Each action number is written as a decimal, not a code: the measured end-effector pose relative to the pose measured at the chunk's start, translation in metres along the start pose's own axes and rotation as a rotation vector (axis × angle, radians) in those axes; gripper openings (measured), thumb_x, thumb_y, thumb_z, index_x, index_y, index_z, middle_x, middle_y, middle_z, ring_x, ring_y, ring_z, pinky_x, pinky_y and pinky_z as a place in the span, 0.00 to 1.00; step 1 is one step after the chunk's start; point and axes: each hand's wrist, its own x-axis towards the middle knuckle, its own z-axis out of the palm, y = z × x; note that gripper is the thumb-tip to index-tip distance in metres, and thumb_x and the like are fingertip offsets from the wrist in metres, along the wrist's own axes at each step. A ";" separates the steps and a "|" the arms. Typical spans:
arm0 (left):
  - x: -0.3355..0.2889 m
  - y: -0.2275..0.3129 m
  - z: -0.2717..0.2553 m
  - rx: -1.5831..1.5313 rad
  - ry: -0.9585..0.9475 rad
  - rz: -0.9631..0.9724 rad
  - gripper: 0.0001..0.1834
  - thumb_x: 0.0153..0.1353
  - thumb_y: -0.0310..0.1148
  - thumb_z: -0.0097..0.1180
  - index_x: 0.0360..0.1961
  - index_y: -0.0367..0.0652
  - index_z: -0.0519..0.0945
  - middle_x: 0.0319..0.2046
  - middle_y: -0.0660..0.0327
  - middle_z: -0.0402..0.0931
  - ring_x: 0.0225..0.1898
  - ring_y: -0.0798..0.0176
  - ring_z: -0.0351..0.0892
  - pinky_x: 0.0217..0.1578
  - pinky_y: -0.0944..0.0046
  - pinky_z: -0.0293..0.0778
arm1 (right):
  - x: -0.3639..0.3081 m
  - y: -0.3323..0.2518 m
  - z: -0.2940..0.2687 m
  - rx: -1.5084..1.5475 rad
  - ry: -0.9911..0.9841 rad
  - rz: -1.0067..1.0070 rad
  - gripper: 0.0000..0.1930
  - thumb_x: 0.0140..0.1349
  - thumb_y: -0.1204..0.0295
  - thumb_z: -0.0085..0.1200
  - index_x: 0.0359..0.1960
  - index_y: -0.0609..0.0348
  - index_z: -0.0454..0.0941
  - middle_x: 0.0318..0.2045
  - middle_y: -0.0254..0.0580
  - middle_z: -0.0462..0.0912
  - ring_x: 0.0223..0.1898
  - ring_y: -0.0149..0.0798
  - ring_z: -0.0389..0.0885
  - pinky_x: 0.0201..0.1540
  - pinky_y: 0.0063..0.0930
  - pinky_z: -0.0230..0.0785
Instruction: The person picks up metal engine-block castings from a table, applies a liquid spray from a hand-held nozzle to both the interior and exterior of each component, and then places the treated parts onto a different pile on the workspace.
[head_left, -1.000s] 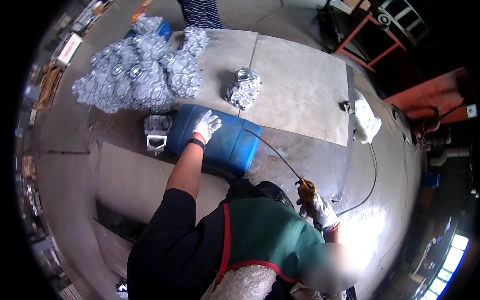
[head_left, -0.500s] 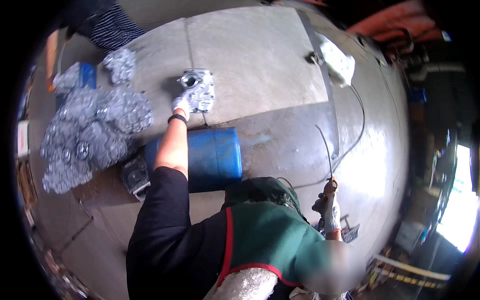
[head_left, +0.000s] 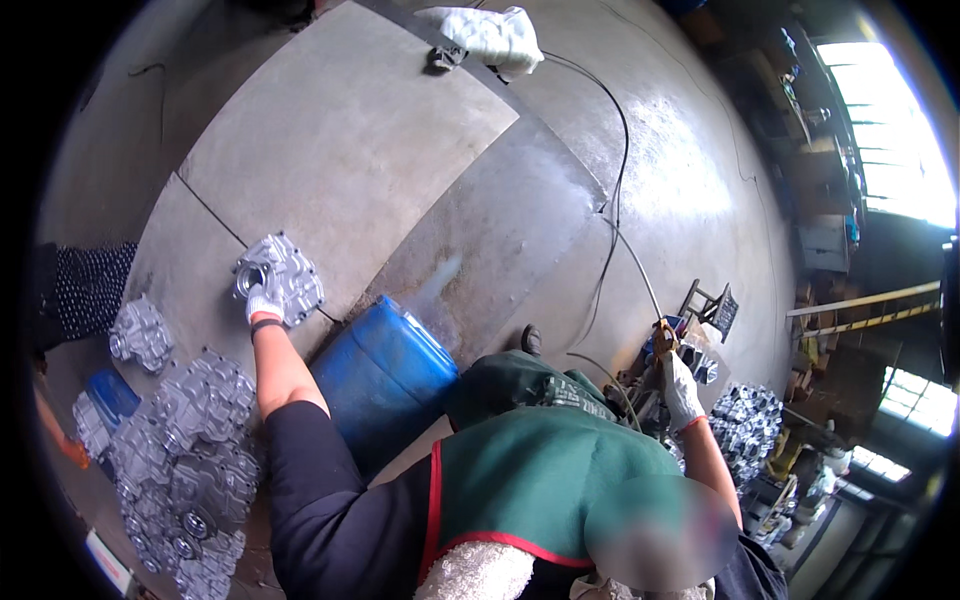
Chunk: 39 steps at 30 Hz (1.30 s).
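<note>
My left hand (head_left: 264,302), in a white glove, grips a silver metal housing casting (head_left: 290,277) at the rim of its round bore. The casting lies on the grey tabletop (head_left: 330,120), at its near left part. Out to the right, my gloved right hand (head_left: 681,390) is closed around an air blow gun (head_left: 664,338) with an orange-brown body. Its long thin nozzle tube points up and away, toward the table's right corner. A second silver casting (head_left: 141,333) sits farther left, apart from my hand.
Several castings are heaped (head_left: 190,440) at the lower left. A blue plastic drum (head_left: 382,370) lies against the near table edge. A white bag (head_left: 495,38) sits at the far corner, with a black hose (head_left: 622,120) beyond the right edge. More metal parts (head_left: 742,430) are piled right.
The view has swung rightward, so the table appears rotated. My left hand keeps its grip on the casting, and my right hand still holds the blow gun.
</note>
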 end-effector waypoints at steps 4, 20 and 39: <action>-0.028 0.007 0.012 0.082 0.015 0.166 0.25 0.60 0.38 0.47 0.57 0.39 0.65 0.57 0.55 0.63 0.56 0.56 0.64 0.48 0.58 0.68 | -0.013 -0.041 0.018 0.039 -0.102 0.041 0.28 0.64 0.46 0.39 0.42 0.63 0.73 0.27 0.39 0.78 0.28 0.32 0.77 0.35 0.26 0.70; -0.315 -0.055 0.013 0.616 -0.299 0.498 0.23 0.42 0.24 0.49 0.45 0.32 0.74 0.37 0.56 0.77 0.37 0.62 0.78 0.38 0.67 0.76 | 0.036 -0.150 0.085 -0.157 -0.580 -0.294 0.25 0.65 0.50 0.40 0.37 0.65 0.73 0.22 0.36 0.75 0.26 0.29 0.73 0.31 0.24 0.65; -0.421 -0.181 -0.046 0.624 0.463 0.998 0.27 0.57 0.42 0.58 0.53 0.37 0.69 0.51 0.49 0.71 0.53 0.58 0.71 0.53 0.62 0.65 | 0.066 -0.182 0.066 -0.541 -1.184 -0.729 0.30 0.65 0.45 0.37 0.36 0.65 0.75 0.20 0.37 0.75 0.21 0.29 0.72 0.29 0.25 0.64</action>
